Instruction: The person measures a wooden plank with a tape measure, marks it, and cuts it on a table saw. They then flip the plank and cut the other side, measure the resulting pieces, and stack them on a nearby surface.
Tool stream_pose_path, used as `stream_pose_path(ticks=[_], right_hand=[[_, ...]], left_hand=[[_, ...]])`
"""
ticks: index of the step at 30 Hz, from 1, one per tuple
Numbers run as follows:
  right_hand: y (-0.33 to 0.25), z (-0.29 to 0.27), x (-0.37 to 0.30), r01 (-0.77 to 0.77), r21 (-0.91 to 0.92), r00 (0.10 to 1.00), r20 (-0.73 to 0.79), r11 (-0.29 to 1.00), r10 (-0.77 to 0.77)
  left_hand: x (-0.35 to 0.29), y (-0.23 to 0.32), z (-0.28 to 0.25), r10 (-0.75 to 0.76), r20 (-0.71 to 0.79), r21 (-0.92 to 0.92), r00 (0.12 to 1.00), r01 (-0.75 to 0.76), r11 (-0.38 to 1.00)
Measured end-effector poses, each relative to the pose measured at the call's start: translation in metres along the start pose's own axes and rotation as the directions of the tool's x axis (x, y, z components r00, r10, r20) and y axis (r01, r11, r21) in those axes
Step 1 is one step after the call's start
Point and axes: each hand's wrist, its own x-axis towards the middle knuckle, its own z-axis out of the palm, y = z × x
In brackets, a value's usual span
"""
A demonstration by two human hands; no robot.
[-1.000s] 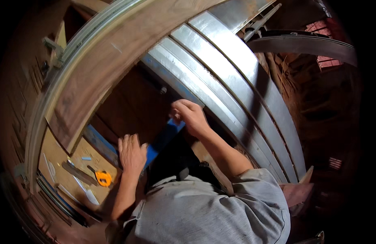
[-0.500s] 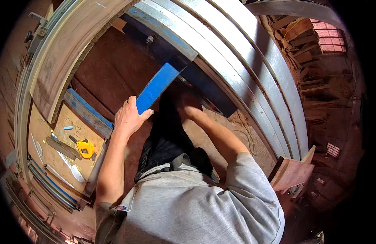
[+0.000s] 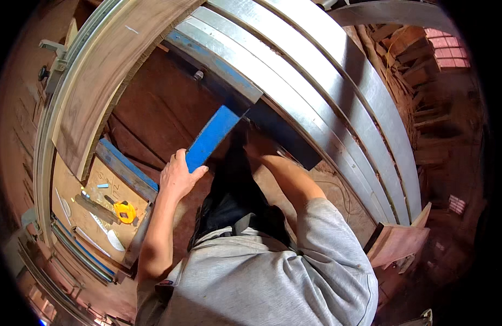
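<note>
Two bare forearms extend from a grey shirt in my remote view. The left hand is closed around the near end of a blue bar, thumb along one side, fingers on the other. The bar slants away to the upper right, its far end near the corner of a slatted metal table. The right hand lies low in shadow; I cannot tell its grip. To the left, I note a desk bearing a yellow tape measure; beyond it, a wooden plank and, far right, piled timber.
</note>
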Motion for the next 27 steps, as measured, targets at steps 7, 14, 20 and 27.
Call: stream_pose_path(ticks=[7,14,20,27], right_hand=[[-0.052,-0.056,0.002,-0.178,-0.063,0.963,0.193,0.982,0.187],[-0.027,-0.016,0.007,-0.023,-0.189,0.995,0.094,0.982,0.041],[0.005,-0.033,-0.008,0.121,0.168,0.927,0.333,0.978,-0.172],[-0.100,-0.257,-0.042,0.450,0.436,0.867,-0.003,0.779,-0.499]], left_hand=[[0.001,-0.002,-0.005,-0.050,0.009,-0.013,0.999,0.050,0.999],[-0.002,0.003,-0.013,-0.072,0.069,-0.021,0.995,0.073,0.997],[-0.002,0.002,-0.010,-0.041,0.042,-0.025,0.998,0.042,0.999],[-0.003,-0.002,-0.017,-0.075,0.101,-0.017,0.992,0.077,0.997]])
